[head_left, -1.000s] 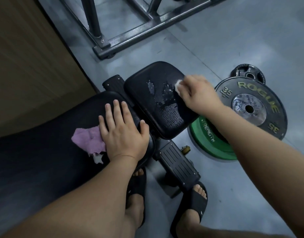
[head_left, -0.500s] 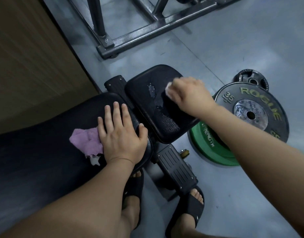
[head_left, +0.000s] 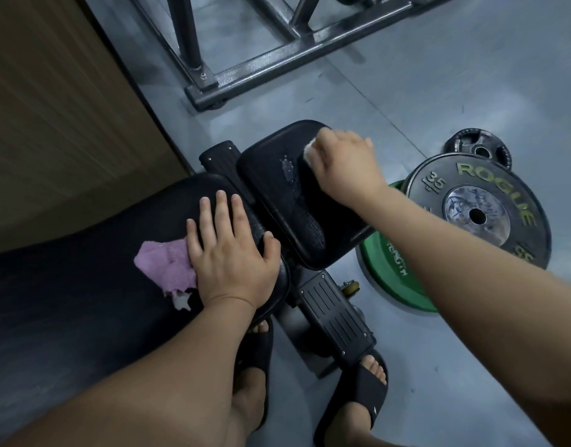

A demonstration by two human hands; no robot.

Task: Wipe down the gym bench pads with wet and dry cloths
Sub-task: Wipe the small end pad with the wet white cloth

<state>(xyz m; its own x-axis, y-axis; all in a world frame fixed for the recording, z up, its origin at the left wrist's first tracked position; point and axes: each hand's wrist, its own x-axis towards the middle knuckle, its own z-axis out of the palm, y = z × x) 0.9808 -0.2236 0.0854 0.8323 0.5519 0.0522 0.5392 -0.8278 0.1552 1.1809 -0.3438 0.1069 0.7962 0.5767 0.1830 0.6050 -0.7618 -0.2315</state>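
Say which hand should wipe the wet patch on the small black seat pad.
Right: the right hand grips a white cloth on that pad beside the patch; the left hand rests on the pink cloth.

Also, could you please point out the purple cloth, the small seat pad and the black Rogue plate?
purple cloth (head_left: 164,264), head view, middle of the exposed fabric.
small seat pad (head_left: 271,191), head view, its left half.
black Rogue plate (head_left: 438,183), head view, the 35 marking.

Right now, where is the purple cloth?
The purple cloth lies left of centre in the head view, on the long bench pad, partly under the left hand.
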